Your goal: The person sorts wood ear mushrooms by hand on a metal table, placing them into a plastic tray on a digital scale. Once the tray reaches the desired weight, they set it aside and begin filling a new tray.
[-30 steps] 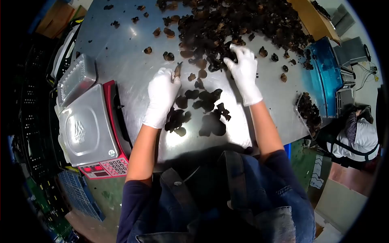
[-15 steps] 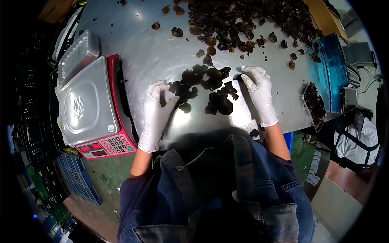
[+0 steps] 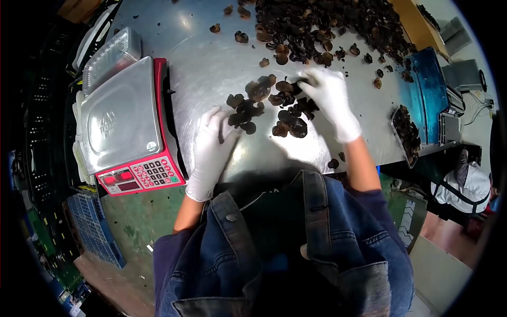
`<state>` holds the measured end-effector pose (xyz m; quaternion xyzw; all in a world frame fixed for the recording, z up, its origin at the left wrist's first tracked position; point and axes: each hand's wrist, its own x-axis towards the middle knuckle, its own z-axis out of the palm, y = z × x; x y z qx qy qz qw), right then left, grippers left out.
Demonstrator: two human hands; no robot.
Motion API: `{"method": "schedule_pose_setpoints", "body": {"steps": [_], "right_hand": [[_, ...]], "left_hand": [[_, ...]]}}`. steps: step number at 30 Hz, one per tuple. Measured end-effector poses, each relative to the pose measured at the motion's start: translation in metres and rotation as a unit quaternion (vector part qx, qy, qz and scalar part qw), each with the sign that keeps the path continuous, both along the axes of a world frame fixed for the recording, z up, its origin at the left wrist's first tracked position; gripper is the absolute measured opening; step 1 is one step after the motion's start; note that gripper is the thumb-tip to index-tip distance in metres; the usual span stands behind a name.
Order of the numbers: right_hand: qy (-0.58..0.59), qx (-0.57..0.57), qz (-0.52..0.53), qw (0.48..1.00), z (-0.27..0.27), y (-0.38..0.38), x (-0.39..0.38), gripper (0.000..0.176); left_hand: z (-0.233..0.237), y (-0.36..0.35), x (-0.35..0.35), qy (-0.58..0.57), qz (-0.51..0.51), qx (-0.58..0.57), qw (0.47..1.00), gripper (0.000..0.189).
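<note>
Right of the red-and-grey scale (image 3: 121,116), dark dried mushrooms (image 3: 288,124) lie on the steel worktop (image 3: 211,58) between the white-gloved left hand (image 3: 211,142), fingers flat and empty, and the blurred right hand (image 3: 330,98), whose grip I cannot tell; hasty raking could spill pieces off the edge.

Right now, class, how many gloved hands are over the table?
2: the left hand near the scale, the right hand on the small fungus cluster. None looks hidden.
</note>
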<state>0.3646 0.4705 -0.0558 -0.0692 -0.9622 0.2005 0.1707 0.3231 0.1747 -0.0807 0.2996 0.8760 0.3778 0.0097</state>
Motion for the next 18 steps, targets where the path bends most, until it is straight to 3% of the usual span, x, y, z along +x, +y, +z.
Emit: {"method": "schedule_pose_setpoints", "body": {"steps": [1,2,4,5,7,9,11,12,14,15,17,18], "right_hand": [[-0.073,-0.045,-0.032,0.996,0.041,-0.006,0.032,0.018],[-0.127,0.046,-0.04,0.99,0.046,0.006,0.067,0.019],[-0.246,-0.036,-0.057,0.967,0.048,0.038,0.132,0.029],[-0.296,-0.106,-0.151,0.937,0.058,0.034,0.147,0.029],[-0.193,-0.151,-0.175,0.953,0.038,0.028,0.167,0.027],[-0.121,-0.255,-0.203,0.938,0.017,0.004,0.159,0.027],[-0.026,-0.277,-0.171,0.945,-0.031,-0.013,0.142,0.028],[-0.054,-0.142,-0.171,0.973,-0.021,-0.03,0.124,0.037],[-0.009,-0.004,-0.104,0.995,-0.029,-0.045,0.098,0.105],[-0.091,0.01,-0.116,0.989,-0.044,-0.044,0.089,0.13],[-0.048,0.035,-0.07,0.996,-0.061,-0.046,0.07,0.14],[-0.08,0.036,-0.063,0.994,-0.053,-0.046,0.059,0.142]], "left_hand": [[-0.005,-0.005,0.0,0.001,0.007,0.007,1.0,0.049],[-0.008,-0.01,0.0,0.001,0.014,0.014,1.0,0.049],[-0.015,-0.012,0.001,-0.007,0.004,0.014,1.0,0.062],[-0.019,-0.011,0.002,-0.007,0.005,0.01,1.0,0.07],[-0.019,0.002,-0.001,-0.001,-0.007,0.003,1.0,0.08],[-0.019,0.02,-0.011,0.008,-0.012,-0.002,1.0,0.089],[-0.018,0.035,-0.027,0.063,-0.067,-0.04,0.995,0.106],[-0.021,0.041,-0.033,0.066,-0.064,-0.042,0.995,0.106],[-0.031,0.051,-0.04,0.125,-0.101,-0.049,0.986,0.112],[-0.03,0.057,-0.043,0.128,-0.099,-0.049,0.986,0.112],[-0.025,0.068,-0.05,0.098,-0.138,-0.111,0.979,0.114],[-0.027,0.074,-0.056,0.102,-0.149,-0.134,0.974,0.113]]}}
